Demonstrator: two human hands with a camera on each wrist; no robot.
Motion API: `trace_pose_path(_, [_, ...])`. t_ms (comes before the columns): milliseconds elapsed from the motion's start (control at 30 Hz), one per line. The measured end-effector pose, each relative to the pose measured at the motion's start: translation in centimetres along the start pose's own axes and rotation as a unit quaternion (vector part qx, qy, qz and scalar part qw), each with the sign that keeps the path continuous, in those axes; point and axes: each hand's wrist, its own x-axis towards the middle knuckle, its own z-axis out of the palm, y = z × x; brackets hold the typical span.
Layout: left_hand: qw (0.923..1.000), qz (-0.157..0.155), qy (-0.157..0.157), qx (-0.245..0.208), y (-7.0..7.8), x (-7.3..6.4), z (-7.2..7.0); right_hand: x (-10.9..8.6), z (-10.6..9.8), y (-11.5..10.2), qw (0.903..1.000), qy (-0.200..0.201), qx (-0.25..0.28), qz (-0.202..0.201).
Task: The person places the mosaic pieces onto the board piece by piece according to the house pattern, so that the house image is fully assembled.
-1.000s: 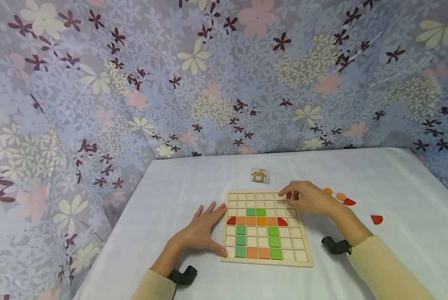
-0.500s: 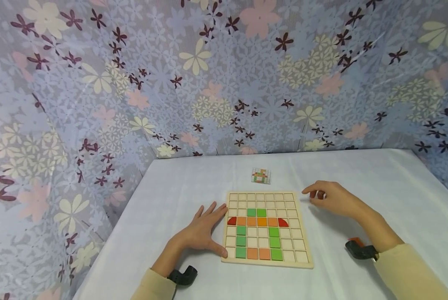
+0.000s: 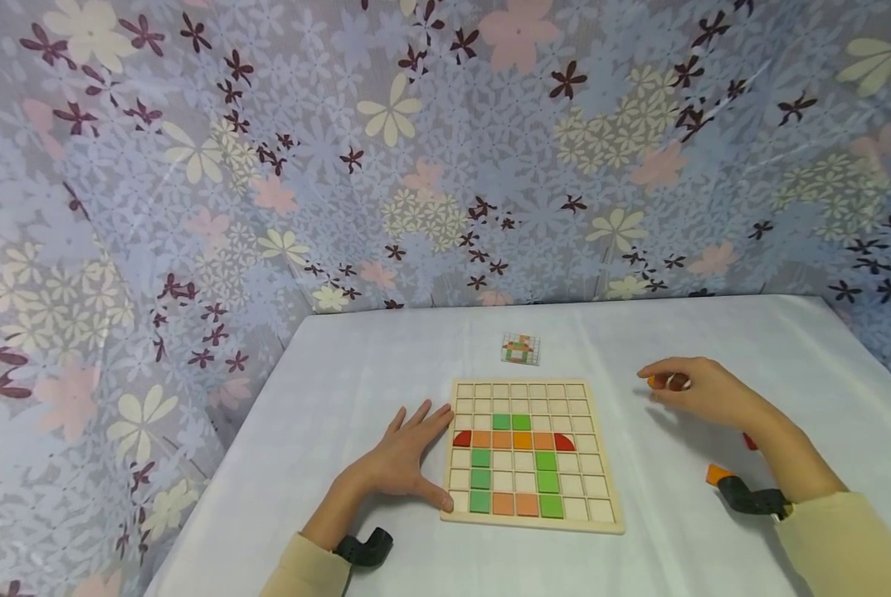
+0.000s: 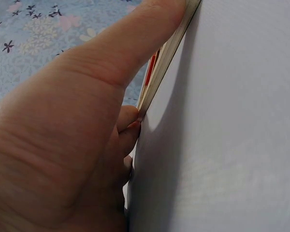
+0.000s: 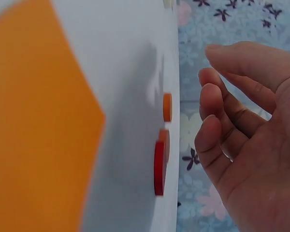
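Note:
My left hand (image 3: 401,456) lies with fingers spread at the left edge of a wooden grid board (image 3: 531,523), thumb at its near corner. In the left wrist view the thumb and fingertips touch the board's side. On the board, green, orange and red tiles form a pattern. My right hand (image 3: 703,388) hovers right of the board, fingers loosely bent and holding nothing. In the right wrist view an orange disc (image 5: 167,107), a paler orange disc (image 5: 166,140) and a red piece (image 5: 159,168) lie on the table below that hand.
A small printed pattern card (image 3: 520,349) lies behind the board. An orange piece (image 3: 718,475) is beside the right wrist camera, and a red piece (image 3: 749,441) shows partly behind the right wrist. A flowered cloth (image 3: 445,166) hangs behind the white table.
My right hand has moved from over the board's far right corner out to the right, over the loose pieces. The left hand stays at the board's edge.

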Motion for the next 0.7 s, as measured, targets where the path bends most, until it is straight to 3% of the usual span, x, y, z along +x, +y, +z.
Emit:
trace_pose_path(433, [1.0, 0.007, 0.003, -0.003, 0.0, -0.2, -0.1, -1.1, -0.9, 2.9, 0.9977, -0.004, 0.027, 0.063])
trace_pose_path(700, [1.0, 0.001, -0.001, 0.006, -0.1, -0.1, 0.0, -1.4, -1.1, 4.6, 0.9949, -0.011, -0.009, 0.1])
